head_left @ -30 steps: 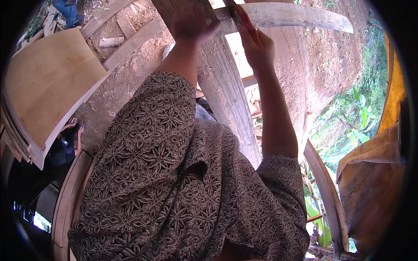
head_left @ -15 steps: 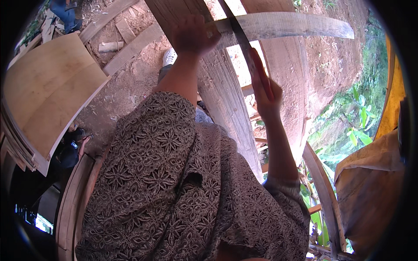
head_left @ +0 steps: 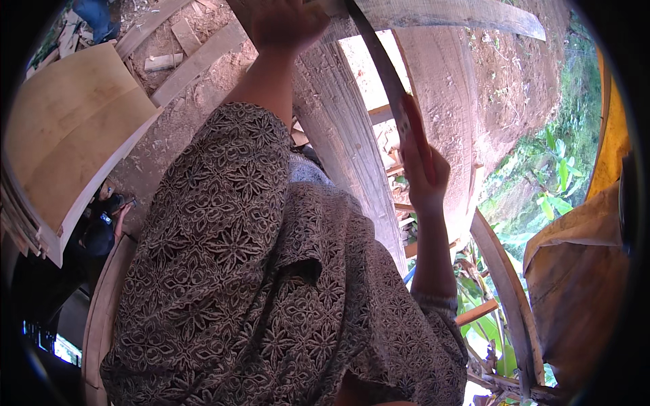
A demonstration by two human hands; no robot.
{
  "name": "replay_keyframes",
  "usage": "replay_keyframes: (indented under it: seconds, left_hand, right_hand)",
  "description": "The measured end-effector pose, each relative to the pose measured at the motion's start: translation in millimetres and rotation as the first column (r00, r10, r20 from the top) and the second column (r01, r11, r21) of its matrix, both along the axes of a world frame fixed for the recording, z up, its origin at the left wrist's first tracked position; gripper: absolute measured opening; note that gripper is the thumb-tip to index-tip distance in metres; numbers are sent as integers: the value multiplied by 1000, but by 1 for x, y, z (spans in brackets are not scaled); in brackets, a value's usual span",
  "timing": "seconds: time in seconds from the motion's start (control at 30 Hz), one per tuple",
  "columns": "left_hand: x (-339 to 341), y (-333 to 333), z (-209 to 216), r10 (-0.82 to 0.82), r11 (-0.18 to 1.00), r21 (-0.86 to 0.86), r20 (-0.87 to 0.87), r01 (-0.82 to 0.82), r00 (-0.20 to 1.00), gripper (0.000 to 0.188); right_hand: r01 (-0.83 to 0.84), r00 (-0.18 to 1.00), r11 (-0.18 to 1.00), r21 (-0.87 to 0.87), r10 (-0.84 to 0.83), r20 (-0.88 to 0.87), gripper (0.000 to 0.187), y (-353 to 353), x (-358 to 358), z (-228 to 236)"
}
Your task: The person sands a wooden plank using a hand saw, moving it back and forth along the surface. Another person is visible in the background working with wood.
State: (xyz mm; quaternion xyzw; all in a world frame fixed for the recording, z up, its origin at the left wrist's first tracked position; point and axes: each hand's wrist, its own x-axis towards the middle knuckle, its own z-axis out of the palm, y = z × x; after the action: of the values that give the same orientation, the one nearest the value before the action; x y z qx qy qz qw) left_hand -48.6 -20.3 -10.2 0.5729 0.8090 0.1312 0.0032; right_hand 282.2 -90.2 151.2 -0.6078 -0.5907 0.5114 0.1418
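Note:
My right hand (head_left: 428, 172) is closed round the red handle (head_left: 418, 135) of a handsaw. The saw's long dark blade (head_left: 380, 61) slants up and left to the near edge of a grey wooden board (head_left: 440, 15) that lies crosswise. At the upper edge, my left hand (head_left: 288, 26) grips this board near its left part, just left of the blade; some of its fingers are cut off by the picture's edge. Under the board runs a thick weathered beam (head_left: 338, 115), pointing away from me. The blade's far end is out of view.
A second wide plank (head_left: 443, 95) runs beside the beam, with a gap between. Plywood sheets (head_left: 81, 122) are stacked at left. Another person (head_left: 101, 230) is at lower left, and a blue-trousered leg (head_left: 98, 20) shows at upper left. Brown tarpaulin (head_left: 575, 271) hangs at right.
My right hand has drawn the saw back toward me and slightly right. The board and my left hand now appear higher in the picture, as the whole view has shifted.

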Motion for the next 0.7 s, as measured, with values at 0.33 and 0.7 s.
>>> replay_keyframes:
  seconds: [0.33,0.7]
  left_hand:
    - [-2,-6,-8,141,976,-175,65,-128,988,63]
    - [7,1,1,133,983,-139,92,-120,987,63]
  right_hand:
    - [-113,990,993,24,111,88,29,11,-10,7]
    - [-56,991,978,202,80,-111,41,123,-148,-99]
